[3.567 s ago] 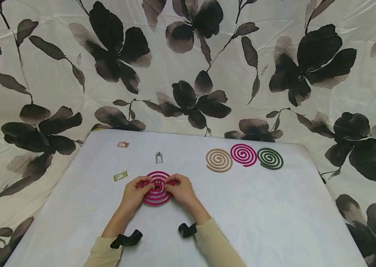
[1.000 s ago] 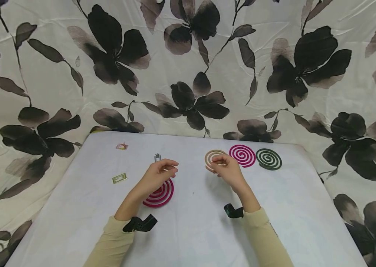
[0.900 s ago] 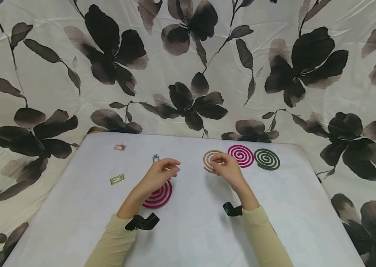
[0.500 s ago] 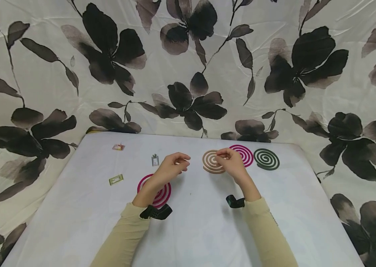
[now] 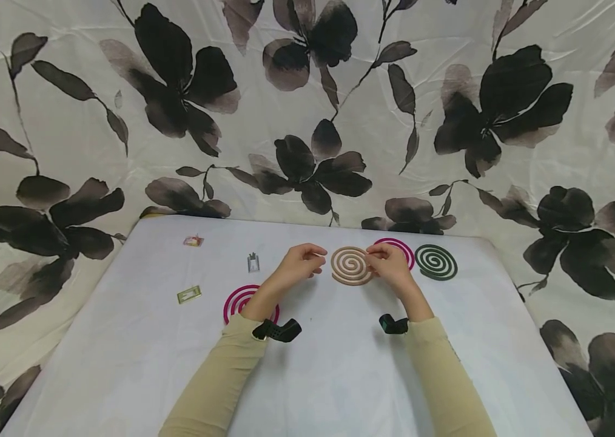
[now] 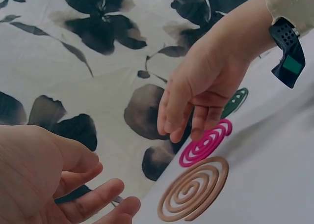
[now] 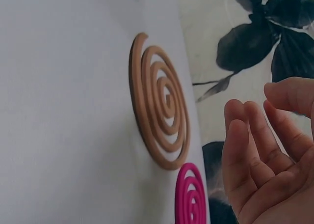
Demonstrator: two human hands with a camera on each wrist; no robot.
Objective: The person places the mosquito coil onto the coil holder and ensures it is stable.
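- Head view: tan coil (image 5: 352, 266) is seen flat on the white table (image 5: 340, 376), toward the far edge, in a row with a pink coil (image 5: 403, 249) and a green coil (image 5: 435, 262). Side-by-side placing is perhaps meant to leave each spiral unobscured.
- Tan coil is flanked by the left hand (image 5: 302, 266) and the right hand (image 5: 389, 265); the pink coil is partly covered by the latter. Such flanking is probably chosen so that either rim can be reached.
- A second pink coil (image 5: 239, 295) is overhung by the left forearm. Beyond it three small pieces are spread out: silver (image 5: 253, 262), yellow-green (image 5: 189, 294), reddish (image 5: 193, 241); their nature cannot be made out.
- Left wrist view: nothing is held by the left hand; its fingers are loosely bent, thumb apart. The right hand is poised above the row, fingers slack and pointed down, likewise unladen.
- Tan coil is seen whole: matt, light brown, evenly wound, with clear gaps between turns.
- Right wrist view: thumb and fingertips are parted, with no coil between them. Tan coil is left untouched; its thick round strand is ended bluntly outside and wound inward to a small hook. No break is noticed.
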